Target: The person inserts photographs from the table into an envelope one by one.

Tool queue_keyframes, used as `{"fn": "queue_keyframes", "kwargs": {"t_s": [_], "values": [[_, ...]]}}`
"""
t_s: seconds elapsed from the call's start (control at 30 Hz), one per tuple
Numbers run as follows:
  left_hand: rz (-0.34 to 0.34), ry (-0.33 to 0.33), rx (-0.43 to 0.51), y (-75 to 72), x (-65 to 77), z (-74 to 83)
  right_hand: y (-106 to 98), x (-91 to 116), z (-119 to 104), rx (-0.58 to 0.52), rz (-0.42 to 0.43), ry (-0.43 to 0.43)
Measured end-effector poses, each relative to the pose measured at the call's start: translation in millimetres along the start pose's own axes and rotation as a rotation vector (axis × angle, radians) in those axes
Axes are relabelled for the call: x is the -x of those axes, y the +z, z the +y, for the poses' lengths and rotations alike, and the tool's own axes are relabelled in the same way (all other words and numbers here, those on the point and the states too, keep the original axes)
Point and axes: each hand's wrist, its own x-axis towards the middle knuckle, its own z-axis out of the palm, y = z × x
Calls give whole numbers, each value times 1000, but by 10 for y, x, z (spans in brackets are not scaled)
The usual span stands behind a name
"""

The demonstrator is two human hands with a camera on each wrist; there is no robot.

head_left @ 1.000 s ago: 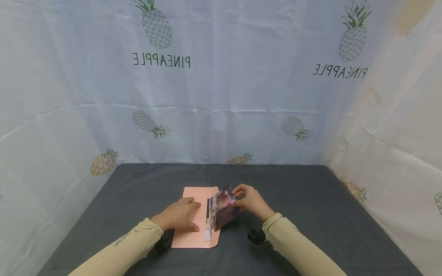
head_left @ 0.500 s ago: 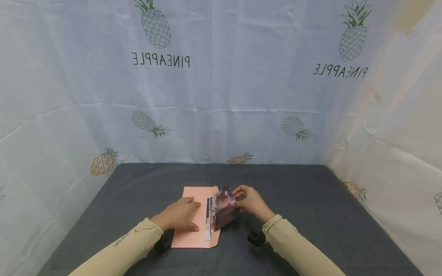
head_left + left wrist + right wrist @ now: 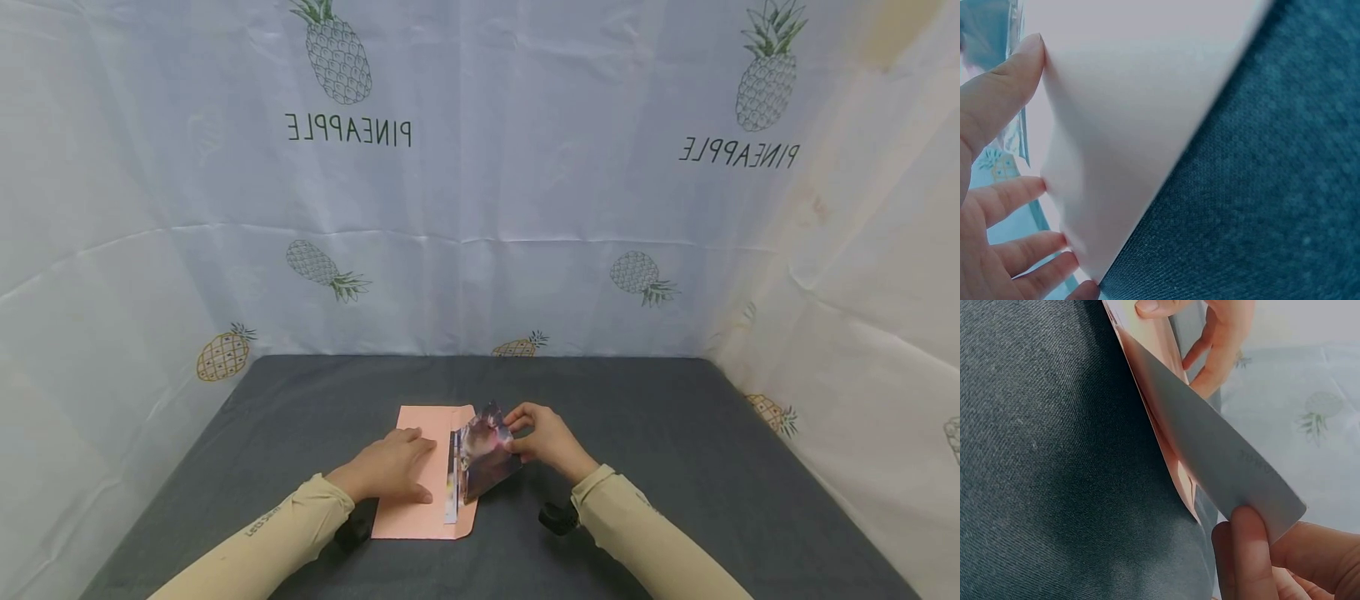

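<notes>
A pale pink paper envelope (image 3: 416,523) lies on the dark cloth, its flap side to the right. My left hand (image 3: 388,471) rests on it, fingers spread; in the left wrist view the fingertips and thumb touch the pale paper (image 3: 1129,119). Between thumb and fingers, my right hand (image 3: 547,437) pinches the right edge of a dark, pinkish photo print (image 3: 486,458). The print slants up from the envelope's right side. Its grey back (image 3: 1210,450) shows in the right wrist view. A narrow strip of another print (image 3: 452,492) lies just left of it on the envelope.
Dark grey cloth (image 3: 637,417) covers the table. White curtains (image 3: 525,167) printed with pineapples hang behind and at both sides. A black wrist device (image 3: 557,518) sits below the right wrist, and another (image 3: 352,531) is partly hidden by the left sleeve.
</notes>
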Motion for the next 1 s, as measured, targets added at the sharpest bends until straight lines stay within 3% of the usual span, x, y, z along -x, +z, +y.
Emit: {"fn": "queue_keyframes", "kwargs": {"t_s": [1.0], "values": [[12,2,8,18,-5,-24,44,-29,22,32,-74,18]]}}
